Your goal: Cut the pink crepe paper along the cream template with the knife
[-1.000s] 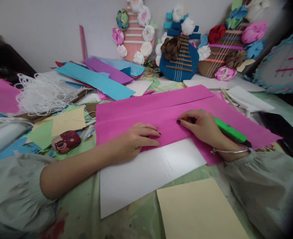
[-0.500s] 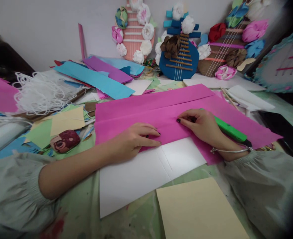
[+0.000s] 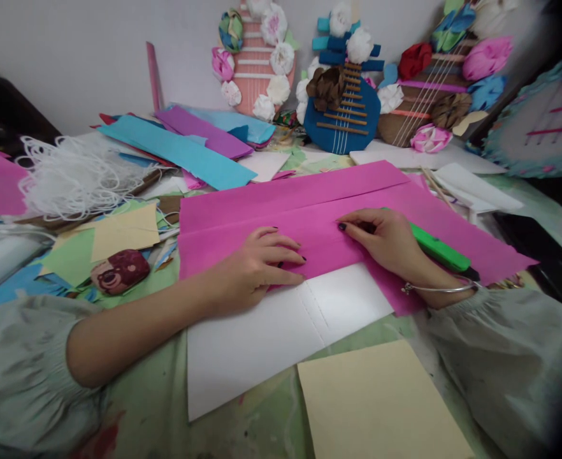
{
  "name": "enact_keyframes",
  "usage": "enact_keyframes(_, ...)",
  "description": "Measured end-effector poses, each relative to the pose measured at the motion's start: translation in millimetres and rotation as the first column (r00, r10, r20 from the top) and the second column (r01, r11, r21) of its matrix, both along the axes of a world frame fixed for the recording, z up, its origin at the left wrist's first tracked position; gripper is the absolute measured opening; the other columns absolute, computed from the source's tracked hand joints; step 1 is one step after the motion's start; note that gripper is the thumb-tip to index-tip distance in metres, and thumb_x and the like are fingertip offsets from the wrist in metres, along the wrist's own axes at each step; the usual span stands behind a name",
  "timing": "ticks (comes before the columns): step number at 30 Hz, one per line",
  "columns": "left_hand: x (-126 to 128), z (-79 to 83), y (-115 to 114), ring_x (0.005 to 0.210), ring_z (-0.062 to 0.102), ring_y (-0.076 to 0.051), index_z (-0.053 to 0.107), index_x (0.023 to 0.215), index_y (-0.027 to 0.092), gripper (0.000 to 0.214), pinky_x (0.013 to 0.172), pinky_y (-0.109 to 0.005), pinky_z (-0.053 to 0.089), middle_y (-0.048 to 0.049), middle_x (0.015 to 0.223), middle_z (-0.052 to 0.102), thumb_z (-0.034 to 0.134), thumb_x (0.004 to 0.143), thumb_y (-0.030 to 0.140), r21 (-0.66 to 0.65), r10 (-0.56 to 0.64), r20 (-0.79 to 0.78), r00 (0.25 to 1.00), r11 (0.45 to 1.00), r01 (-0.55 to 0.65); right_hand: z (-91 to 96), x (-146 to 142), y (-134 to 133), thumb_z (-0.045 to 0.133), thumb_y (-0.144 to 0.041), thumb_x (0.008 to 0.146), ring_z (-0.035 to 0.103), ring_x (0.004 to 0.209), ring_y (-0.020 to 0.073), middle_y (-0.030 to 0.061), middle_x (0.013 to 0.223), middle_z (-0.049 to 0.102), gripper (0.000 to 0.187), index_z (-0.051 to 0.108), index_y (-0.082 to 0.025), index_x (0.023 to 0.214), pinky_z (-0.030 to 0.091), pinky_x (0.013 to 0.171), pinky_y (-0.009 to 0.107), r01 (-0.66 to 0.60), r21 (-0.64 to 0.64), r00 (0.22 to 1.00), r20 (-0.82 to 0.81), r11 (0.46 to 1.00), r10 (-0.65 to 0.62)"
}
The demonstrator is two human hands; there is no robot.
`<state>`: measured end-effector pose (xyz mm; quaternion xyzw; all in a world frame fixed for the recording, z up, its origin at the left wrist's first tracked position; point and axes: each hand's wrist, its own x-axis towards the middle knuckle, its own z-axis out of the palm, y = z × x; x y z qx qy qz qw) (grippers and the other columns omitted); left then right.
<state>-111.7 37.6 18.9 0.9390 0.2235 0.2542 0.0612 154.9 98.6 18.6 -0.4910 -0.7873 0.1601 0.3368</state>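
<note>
My left hand point(image 3: 257, 268) lies open on the pink crepe-like sheet point(image 3: 262, 220), fingers spread and pressing its lower edge. That sheet covers the upper part of a white card point(image 3: 243, 363), which shows two dashed lines. To the right, my right hand point(image 3: 381, 237) rests over the pink sheet with thumb and index finger pinched together. What the pinch holds, if anything, is too small to make out. Just beyond my right wrist, a green craft knife point(image 3: 438, 247) with a black end lies on the pink paper, partly hidden by that hand.
A cream sheet point(image 3: 381, 395) lies in front. On the left are a white cord pile point(image 3: 78, 175), a maroon case point(image 3: 121, 271) and paper scraps. Blue and purple strips point(image 3: 180, 153) lie behind. Decorated paper instruments point(image 3: 343, 115) lean against the wall. A black phone point(image 3: 539, 248) sits right.
My left fingers have spread slightly more, with one fingertip now raised into view farther up the pink sheet. My right hand stays pinched in nearly the same place. The view has shifted a little.
</note>
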Motion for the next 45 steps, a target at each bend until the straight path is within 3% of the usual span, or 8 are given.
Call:
enact_keyframes(6, 0.7, -0.6, -2.5, 0.112, 0.059, -0.022, 0.069, 0.107, 0.020, 0.029, 0.107, -0.051, 0.032, -0.0075, 0.115, 0.069, 0.045, 0.094, 0.008, 0.018, -0.009, -0.021, 1.000, 1.000, 0.010, 8.3, 1.5, -2.5, 0.058, -0.022, 0.081, 0.066, 0.070, 0.0159, 0.0050, 0.081, 0.075, 0.022, 0.074, -0.015, 0.096, 0.050, 0.063, 0.028, 0.064, 0.006, 0.992, -0.106, 0.998, -0.063)
enact_keyframes(10, 0.2, -0.8, -2.3, 0.111, 0.058, -0.022, 0.068, 0.108, 0.020, 0.028, 0.106, -0.049, 0.032, -0.0075, 0.114, 0.069, 0.046, 0.094, 0.010, 0.037, -0.008, -0.027, 1.000, 0.999, 0.009, 48.6, 4.3, -19.2, 0.058, -0.022, 0.082, 0.068, 0.070, 0.0165, 0.0039, 0.081, 0.074, 0.020, 0.073, -0.017, 0.095, 0.055, 0.066, 0.030, 0.070, 0.070, 0.985, -0.160, 0.995, -0.058)
enact_keyframes(14, 1.1, -1.9, -2.1, 0.109, 0.059, -0.023, 0.068, 0.108, 0.020, 0.026, 0.104, -0.050, 0.033, -0.0080, 0.112, 0.069, 0.046, 0.095, 0.013, 0.076, -0.018, -0.019, 1.000, 0.997, 0.019, 83.9, -9.6, -63.7, 0.056, -0.018, 0.085, 0.071, 0.086, 0.0214, 0.0055, 0.096, 0.076, 0.022, 0.073, -0.020, 0.098, 0.057, 0.080, 0.037, -0.145, 0.137, 0.956, 0.275, 0.980, 0.103)
enact_keyframes(17, 2.5, -3.5, -2.2, 0.107, 0.059, -0.023, 0.068, 0.107, 0.019, 0.025, 0.103, -0.050, 0.035, -0.0079, 0.109, 0.070, 0.046, 0.095, 0.014, 0.106, -0.029, 0.006, 1.000, 0.994, 0.028, 70.7, -26.0, -99.1, 0.050, -0.018, 0.089, 0.067, 0.107, 0.0265, 0.0149, 0.120, 0.068, 0.034, 0.066, -0.013, 0.118, 0.056, 0.089, 0.042, -0.341, 0.102, 0.807, 0.541, 0.935, 0.235)
enact_keyframes(20, 2.8, -4.4, -3.3, 0.106, 0.059, -0.022, 0.068, 0.107, 0.018, 0.026, 0.102, -0.048, 0.037, -0.0083, 0.109, 0.070, 0.046, 0.095, 0.014, 0.127, -0.037, 0.004, 0.999, 0.991, 0.036, 38.5, -33.5, -118.1, 0.056, -0.029, 0.089, 0.056, 0.123, 0.0336, 0.0251, 0.132, 0.057, 0.051, 0.056, 0.003, 0.128, 0.052, 0.098, 0.047, -0.387, 0.089, 0.679, 0.701, 0.918, 0.218)
enact_keyframes(22, 2.2, -4.3, -4.5, 0.107, 0.060, -0.023, 0.068, 0.106, 0.018, 0.026, 0.103, -0.048, 0.038, -0.0085, 0.110, 0.069, 0.045, 0.094, 0.013, 0.135, -0.040, -0.014, 0.999, 0.990, 0.042, 22.2, -32.0, -122.1, 0.055, -0.034, 0.090, 0.053, 0.126, 0.0353, 0.0241, 0.136, 0.054, 0.056, 0.052, 0.003, 0.132, 0.049, 0.100, 0.052, -0.382, 0.103, 0.649, 0.738, 0.918, 0.187)
enact_keyframes(31, 3.1, 2.2, -13.1, 0.106, 0.060, -0.024, 0.065, 0.110, 0.014, 0.027, 0.099, -0.045, 0.043, -0.0104, 0.111, 0.069, 0.047, 0.092, 0.011, 0.197, 0.005, -0.073, 0.997, 0.980, 0.010, 10.4, -29.0, -132.3, 0.042, -0.039, 0.097, 0.036, 0.140, 0.0290, 0.0135, 0.149, 0.043, 0.059, 0.036, -0.007, 0.146, 0.038, 0.110, 0.055, -0.309, 0.057, 0.699, 0.691, 0.949, 0.186)
enact_keyframes(45, 5.5, 7.7, -17.0, 0.103, 0.062, -0.024, 0.068, 0.104, 0.013, 0.025, 0.091, -0.044, 0.050, -0.0112, 0.101, 0.073, 0.045, 0.094, 0.013, 0.166, -0.031, -0.010, 0.999, 0.986, 0.032, 2.7, -18.8, -131.6, 0.050, -0.036, 0.093, 0.032, 0.142, 0.0289, 0.0144, 0.151, 0.039, 0.064, 0.031, -0.012, 0.148, 0.033, 0.111, 0.059, -0.286, -0.024, 0.754, 0.611, 0.958, 0.240)
